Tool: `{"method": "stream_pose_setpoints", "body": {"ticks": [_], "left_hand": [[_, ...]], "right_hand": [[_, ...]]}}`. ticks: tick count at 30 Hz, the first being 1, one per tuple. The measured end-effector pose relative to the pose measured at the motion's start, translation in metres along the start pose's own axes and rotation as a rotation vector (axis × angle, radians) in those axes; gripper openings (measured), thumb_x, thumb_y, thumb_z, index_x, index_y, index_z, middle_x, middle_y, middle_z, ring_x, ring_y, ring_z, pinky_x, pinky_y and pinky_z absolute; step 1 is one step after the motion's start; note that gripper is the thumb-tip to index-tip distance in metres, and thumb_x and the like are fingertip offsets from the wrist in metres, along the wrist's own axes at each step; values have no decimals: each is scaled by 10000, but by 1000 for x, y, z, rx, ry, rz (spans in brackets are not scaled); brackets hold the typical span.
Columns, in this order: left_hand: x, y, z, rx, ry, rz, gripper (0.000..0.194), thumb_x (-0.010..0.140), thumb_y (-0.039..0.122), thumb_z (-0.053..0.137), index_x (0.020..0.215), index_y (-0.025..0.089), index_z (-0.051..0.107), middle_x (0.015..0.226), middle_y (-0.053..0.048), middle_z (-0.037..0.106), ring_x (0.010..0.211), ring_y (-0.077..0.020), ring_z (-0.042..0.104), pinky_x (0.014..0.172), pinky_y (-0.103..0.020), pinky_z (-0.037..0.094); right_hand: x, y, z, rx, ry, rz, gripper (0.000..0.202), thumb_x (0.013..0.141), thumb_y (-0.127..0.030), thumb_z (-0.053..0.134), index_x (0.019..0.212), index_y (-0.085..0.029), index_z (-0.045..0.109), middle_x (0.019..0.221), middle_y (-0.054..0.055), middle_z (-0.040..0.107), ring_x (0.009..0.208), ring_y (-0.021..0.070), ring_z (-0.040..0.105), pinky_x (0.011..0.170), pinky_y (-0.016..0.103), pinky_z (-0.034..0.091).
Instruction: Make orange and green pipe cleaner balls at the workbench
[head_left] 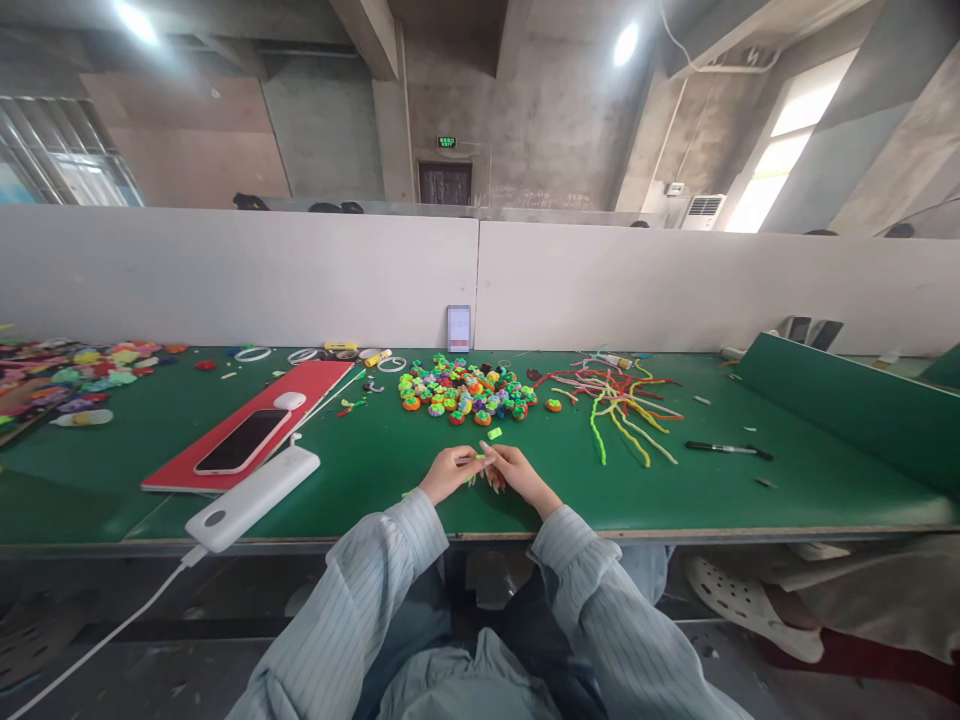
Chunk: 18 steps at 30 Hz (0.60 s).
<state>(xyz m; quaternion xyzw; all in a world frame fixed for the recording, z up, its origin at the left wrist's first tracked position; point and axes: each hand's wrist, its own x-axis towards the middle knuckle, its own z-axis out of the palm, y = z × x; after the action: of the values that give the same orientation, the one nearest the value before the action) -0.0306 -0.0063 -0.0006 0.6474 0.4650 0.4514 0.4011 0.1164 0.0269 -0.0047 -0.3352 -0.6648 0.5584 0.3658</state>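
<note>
My left hand (448,472) and my right hand (519,474) meet at the fingertips above the green table, near its front edge. Both are closed in a pinch around a small light green piece of pipe cleaner, mostly covered by the fingers. Just beyond them lies a short bright green piece (494,433). Farther back is a heap of small colourful pompom-like pieces (469,390), many orange, green and purple. One orange and green piece (553,405) sits apart at the heap's right. To the right, long pipe cleaners (626,405) in red, yellow, green and white spread out loosely.
At left, a phone (244,441) lies on a red folder (319,377), beside a white power bank (253,498) with a cable. A black marker (727,450) lies at right. Another phone (458,328) leans on the white partition (240,265). A colourful pile (90,370) fills the far left.
</note>
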Motion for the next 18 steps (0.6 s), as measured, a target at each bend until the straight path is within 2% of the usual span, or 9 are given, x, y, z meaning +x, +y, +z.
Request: {"method": "stream_pose_setpoints", "body": {"ticks": [8,13,18], "left_hand": [[-2,6,-1,-78,-34,-30,396,730,517,553,677,126,576,523,1,545,514,-105,492,523,-227,374],[-2,4,-2,-117,-68,-26,407,671,530,611,698,125,578,558,-10,571,538,-119,523,533,-235,396],[-1,5,-1,-96,-60,-9,368,665,490,635,686,128,571,601,-9,577,588,-124,543,579,-236,408]], "right_hand": [[0,0,-2,1,27,5,507,754,-643,439,543,-181,446,364,-54,457,281,59,391,300,178,280],[-1,0,-2,16,-1,13,510,750,-647,442,537,-184,440,364,-62,434,290,61,391,315,186,284],[-1,-1,-2,27,-15,22,519,759,-634,447,492,-192,398,338,-75,373,267,50,322,300,193,251]]}}
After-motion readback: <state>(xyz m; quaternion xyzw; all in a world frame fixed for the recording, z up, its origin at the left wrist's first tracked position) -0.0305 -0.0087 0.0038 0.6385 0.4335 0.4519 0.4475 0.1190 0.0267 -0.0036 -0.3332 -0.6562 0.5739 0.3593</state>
